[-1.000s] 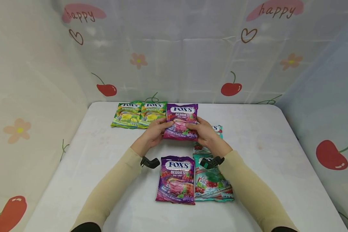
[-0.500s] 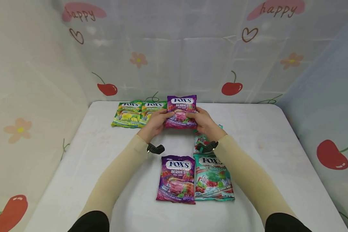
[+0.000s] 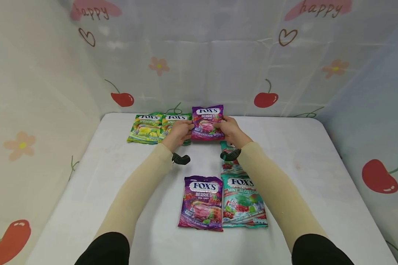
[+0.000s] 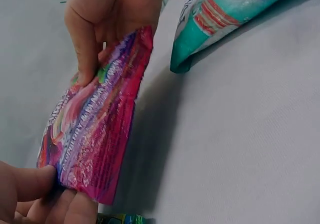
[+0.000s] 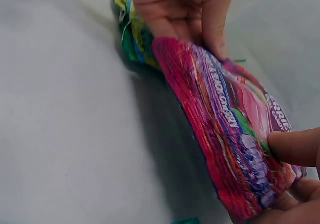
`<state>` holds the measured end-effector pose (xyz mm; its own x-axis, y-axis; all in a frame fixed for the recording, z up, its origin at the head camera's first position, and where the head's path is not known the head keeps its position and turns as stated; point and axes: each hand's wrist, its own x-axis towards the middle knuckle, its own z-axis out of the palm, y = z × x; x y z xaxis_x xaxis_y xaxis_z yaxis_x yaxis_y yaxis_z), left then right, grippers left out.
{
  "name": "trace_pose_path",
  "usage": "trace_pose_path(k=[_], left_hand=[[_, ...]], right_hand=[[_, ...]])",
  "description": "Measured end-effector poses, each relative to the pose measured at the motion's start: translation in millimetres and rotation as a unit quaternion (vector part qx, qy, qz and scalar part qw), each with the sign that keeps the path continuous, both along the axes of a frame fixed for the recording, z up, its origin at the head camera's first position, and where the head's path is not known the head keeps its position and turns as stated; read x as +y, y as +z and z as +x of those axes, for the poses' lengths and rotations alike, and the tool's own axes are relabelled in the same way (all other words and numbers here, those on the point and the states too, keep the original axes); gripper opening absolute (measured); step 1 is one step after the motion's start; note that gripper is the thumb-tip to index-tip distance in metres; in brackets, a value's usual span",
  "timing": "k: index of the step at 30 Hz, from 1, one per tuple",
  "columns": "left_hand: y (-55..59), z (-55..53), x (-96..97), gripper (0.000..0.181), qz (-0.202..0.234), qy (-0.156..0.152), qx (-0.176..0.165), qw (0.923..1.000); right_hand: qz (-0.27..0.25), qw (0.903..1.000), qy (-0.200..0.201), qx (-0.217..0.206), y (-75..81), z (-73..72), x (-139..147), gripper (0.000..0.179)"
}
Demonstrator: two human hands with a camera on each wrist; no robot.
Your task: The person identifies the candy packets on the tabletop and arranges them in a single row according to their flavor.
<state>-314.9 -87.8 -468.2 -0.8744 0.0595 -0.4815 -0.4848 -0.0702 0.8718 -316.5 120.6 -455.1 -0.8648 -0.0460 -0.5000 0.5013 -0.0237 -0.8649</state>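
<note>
A purple candy bag (image 3: 207, 127) labelled Berries is pinched at its two sides, thumbs on the front. My left hand (image 3: 180, 131) has its left edge, and my right hand (image 3: 233, 131) its right edge. In the left wrist view the bag (image 4: 90, 119) is tilted, with its pink lower edge off the cloth and a shadow beneath. The right wrist view shows the same bag (image 5: 225, 129) between both hands. Just left of it lie two yellow-green bags (image 3: 145, 129), side by side; my left hand partly covers the nearer one.
Toward the front lie a second purple bag (image 3: 201, 204) and a teal Mint Blossom bag (image 3: 243, 202), side by side. Another teal bag (image 3: 230, 163) lies behind them, partly hidden by my right forearm. A white cloth covers the table (image 3: 305, 176); a printed curtain (image 3: 205, 73) stands behind.
Both hands have carried the purple bag away from me, toward the back edge of the table beside the yellow-green bags. More of the teal bags shows now. The bags lying down have stayed put.
</note>
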Motion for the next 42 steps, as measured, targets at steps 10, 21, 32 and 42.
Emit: trace_pose_path(k=[10, 21, 32, 42], left_hand=[[0.6, 3.1, 1.2, 0.035, -0.082, 0.018, 0.031, 0.9960], [-0.4, 2.5, 0.5, 0.032, -0.149, 0.040, 0.020, 0.9879], [-4.5, 9.5, -3.2, 0.034, -0.156, 0.048, 0.080, 0.9834], [-7.0, 22.4, -8.6, 0.034, -0.146, 0.051, 0.089, 0.9839]], right_hand=[[0.090, 0.9956, 0.019, 0.014, -16.7, -7.2, 6, 0.072], [0.175, 0.9829, 0.052, 0.022, -19.7, -7.9, 4, 0.074], [0.304, 0.9449, 0.111, 0.050, -22.8, -3.6, 11, 0.072], [0.231, 0.9580, 0.135, 0.102, -17.8, 7.1, 42, 0.050]])
